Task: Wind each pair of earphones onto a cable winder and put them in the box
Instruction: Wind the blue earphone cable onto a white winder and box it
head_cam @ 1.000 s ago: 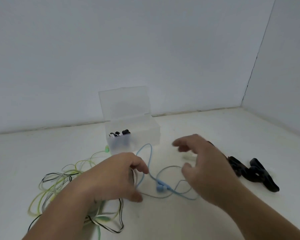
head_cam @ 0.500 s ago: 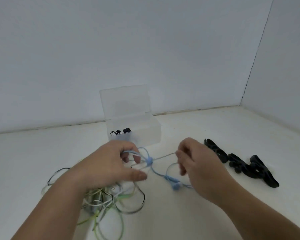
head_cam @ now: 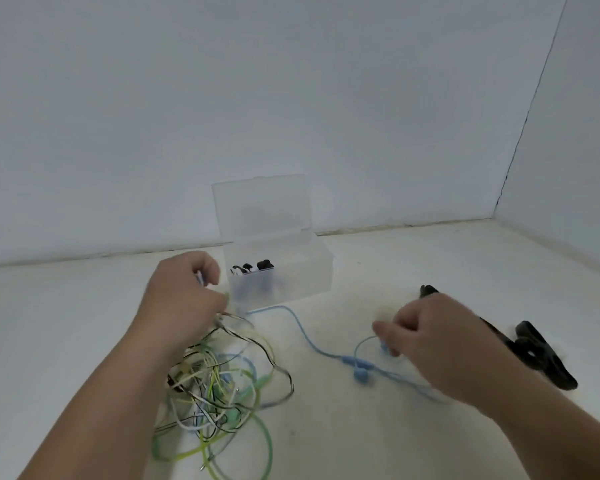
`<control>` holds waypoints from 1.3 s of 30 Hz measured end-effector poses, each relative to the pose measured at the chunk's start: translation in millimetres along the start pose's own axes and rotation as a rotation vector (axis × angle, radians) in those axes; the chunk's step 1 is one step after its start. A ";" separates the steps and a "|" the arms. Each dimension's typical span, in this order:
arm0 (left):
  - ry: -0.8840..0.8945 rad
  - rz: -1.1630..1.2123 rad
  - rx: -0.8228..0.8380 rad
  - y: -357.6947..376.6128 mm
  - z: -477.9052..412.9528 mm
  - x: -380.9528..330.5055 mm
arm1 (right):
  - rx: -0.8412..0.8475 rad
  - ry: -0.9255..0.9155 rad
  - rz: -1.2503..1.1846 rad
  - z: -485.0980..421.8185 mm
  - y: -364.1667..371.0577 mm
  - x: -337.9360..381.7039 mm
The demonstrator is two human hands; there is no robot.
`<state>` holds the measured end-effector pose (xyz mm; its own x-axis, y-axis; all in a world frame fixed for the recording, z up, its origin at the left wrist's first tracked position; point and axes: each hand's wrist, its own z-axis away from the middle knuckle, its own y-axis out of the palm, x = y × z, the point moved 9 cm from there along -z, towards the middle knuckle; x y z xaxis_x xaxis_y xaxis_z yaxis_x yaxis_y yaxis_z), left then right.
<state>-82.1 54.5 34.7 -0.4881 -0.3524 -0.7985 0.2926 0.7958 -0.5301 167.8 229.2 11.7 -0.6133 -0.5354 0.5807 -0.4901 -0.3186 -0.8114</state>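
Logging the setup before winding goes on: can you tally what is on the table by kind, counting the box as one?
Clear box, lid open: 1
Blue earphones: 1
Tangled cables in green, white and black-striped, one heap (pairs cannot be counted): 1
Black cable winders outside the box: 2 in view, maybe more hidden
Total: 5

Reaches both forearms forward; grips tangled cables [head_cam: 215, 386] in curled left hand [head_cam: 184, 299], pinches blue earphone cable [head_cam: 352, 360] with right hand [head_cam: 426, 337].
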 end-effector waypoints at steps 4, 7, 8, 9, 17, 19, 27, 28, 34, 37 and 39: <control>0.090 0.490 0.465 34.4 20.3 -33.6 | -0.092 -0.150 0.189 7.9 10.9 21.9; 0.083 0.689 0.726 45.7 35.2 -44.6 | 0.026 -0.349 0.077 14.4 32.0 40.7; 0.095 0.697 0.755 47.2 37.6 -45.8 | 0.119 -0.405 0.082 16.1 45.2 43.7; 0.107 0.701 0.762 47.8 38.2 -46.0 | 0.198 -0.445 0.100 18.0 56.4 46.3; 0.006 1.056 0.651 32.2 22.2 -37.0 | 0.133 -0.346 0.323 7.0 53.0 32.8; -0.061 0.998 0.561 30.5 17.5 -31.1 | 0.088 -0.274 0.333 6.7 42.7 30.2; -0.117 -0.375 -0.135 -17.4 0.8 11.3 | -0.120 -0.088 -0.145 8.7 -0.3 17.4; -0.095 -0.533 -0.138 -17.7 1.2 8.6 | -0.127 -0.087 -0.299 8.5 -4.3 17.2; 0.605 -0.280 -0.041 19.5 36.6 -72.4 | 0.103 -0.073 -1.114 5.6 8.9 24.4; 0.523 -0.038 0.454 71.2 69.6 -86.3 | 0.220 -0.126 -1.206 9.1 8.7 34.0; 0.428 -0.003 0.712 99.1 90.1 -80.1 | 0.256 -0.197 -1.194 12.9 3.6 40.5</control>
<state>60.1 117.3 20.4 -0.7187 -0.0218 -0.6950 0.6706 0.2428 -0.7010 149.1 196.3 31.5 0.2492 0.0945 0.9638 -0.5299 -0.8198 0.2174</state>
